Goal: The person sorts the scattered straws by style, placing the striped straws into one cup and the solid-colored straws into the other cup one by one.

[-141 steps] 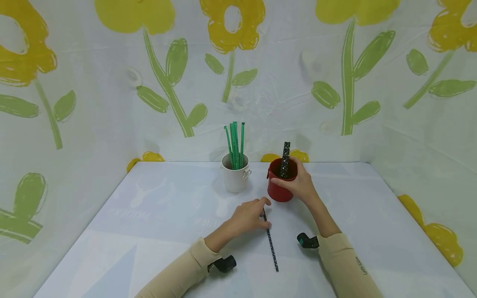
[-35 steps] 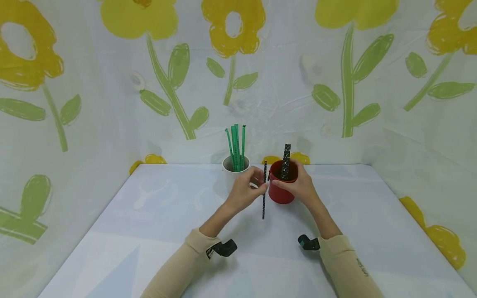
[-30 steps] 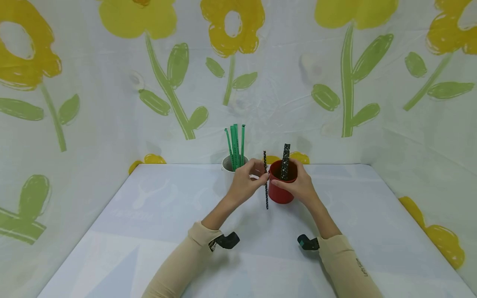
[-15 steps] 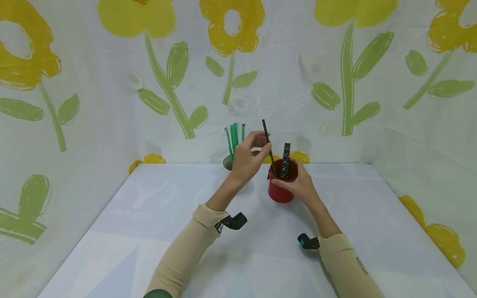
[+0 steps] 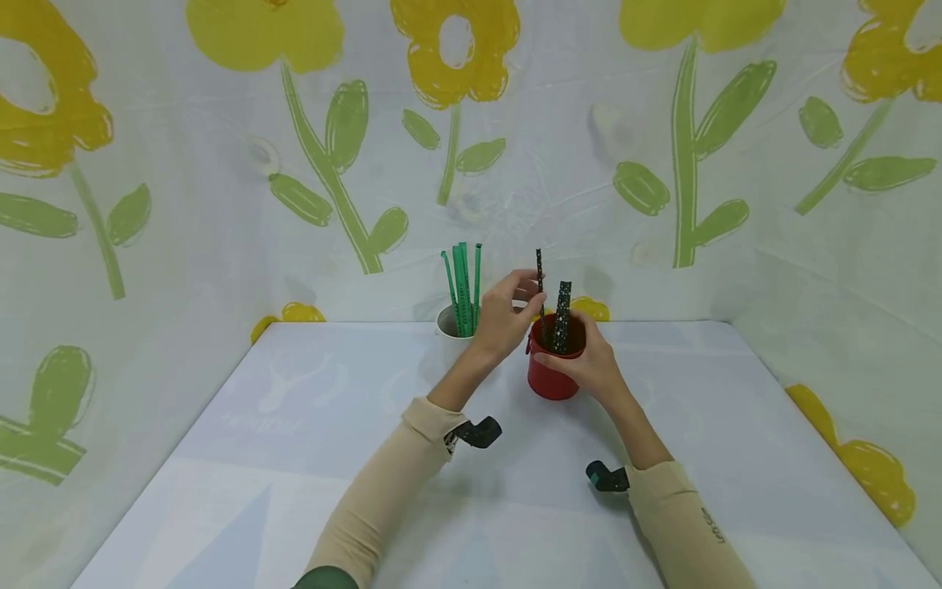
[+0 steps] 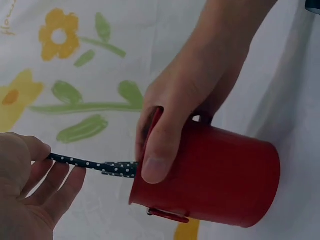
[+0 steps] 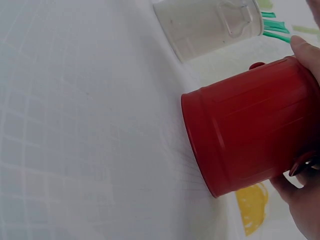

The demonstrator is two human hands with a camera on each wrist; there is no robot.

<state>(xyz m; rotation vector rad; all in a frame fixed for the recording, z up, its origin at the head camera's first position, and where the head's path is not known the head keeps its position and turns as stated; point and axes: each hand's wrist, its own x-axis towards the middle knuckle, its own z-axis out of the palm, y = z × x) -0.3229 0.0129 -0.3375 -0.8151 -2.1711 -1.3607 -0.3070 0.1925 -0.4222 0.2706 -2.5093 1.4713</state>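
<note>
Your left hand (image 5: 508,315) pinches a thin black straw with white dots (image 5: 540,278) between thumb and curled fingertips, holding it nearly upright with its lower end already inside the mouth of the small red metal bucket (image 5: 553,378). In the left wrist view the same straw (image 6: 85,163) runs from your fingertips (image 6: 55,175) into the bucket's rim (image 6: 145,160), and its top end sticks up above your hand in the head view. Your right hand (image 5: 589,364) grips the red bucket from its right side, fingers wrapped round the wall and the thumb (image 6: 157,150) hooked over the rim, so the bucket stands steady on the pale white tabletop (image 5: 294,458). A second, wider black dotted strip (image 5: 562,307) already stands in the bucket, leaning just beside the straw you hold. Just to the left of the red bucket, close by but apart from it, stands a white metal bucket with side handles (image 5: 449,327), partly hidden behind your left hand, holding a bunch of upright green straws (image 5: 462,282). The right wrist view shows the red bucket's ribbed wall (image 7: 250,125) with the white bucket (image 7: 210,25) beyond it. Both your forearms wear beige sleeves (image 5: 390,499), and a cloth backdrop printed with yellow flowers and green stems (image 5: 441,82) stands behind the table.
</note>
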